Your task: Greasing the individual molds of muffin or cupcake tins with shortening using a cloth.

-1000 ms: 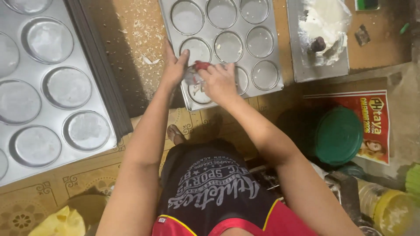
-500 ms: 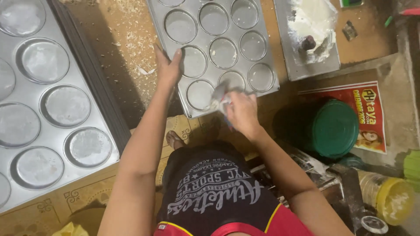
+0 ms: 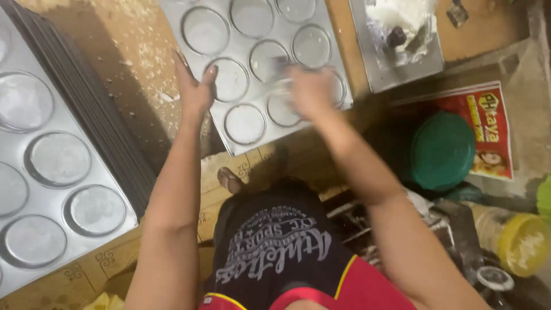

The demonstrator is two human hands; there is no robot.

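Two hands work the muffin tray (image 3: 333, 54): left hand (image 3: 195, 86) stays flat on its left edge, while the blurred right hand (image 3: 307, 92) has moved up across its cups, grip unclear.

Light: warm, moderately dim, from above | Glare: soft sheen on the baking tray (image 3: 338, 86) upper centre and the stacked trays (image 3: 51, 172) at left | Shadows: dark band on the floor, upper left; deep shade lower right | Blur: right hand (image 3: 310, 92) motion-smeared, left hand (image 3: 195, 86) sharper | Edges: slight wide-angle stretch
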